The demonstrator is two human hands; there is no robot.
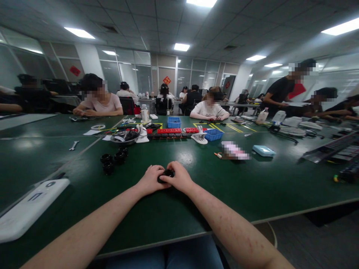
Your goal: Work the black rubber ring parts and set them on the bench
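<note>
Both of my hands meet on a small black round part (167,173) that rests on or just above the green table. My left hand (153,178) curls around its left side. From the right, my right hand (179,175) grips it with the thumb across the near edge and the fingers at the far side. The part looks like a short hollow ring or cup; its exact kind is too small to tell. Left of my hands stands a cluster of several similar black parts (112,158).
A white case (36,209) lies at the left, with a wrench (74,145) beyond it. Farther back are a metal bowl (125,140), red strips (169,130), blue bins (174,122) and a white clamp (199,136). A light-blue box (263,151) sits at the right. Other people work across the table.
</note>
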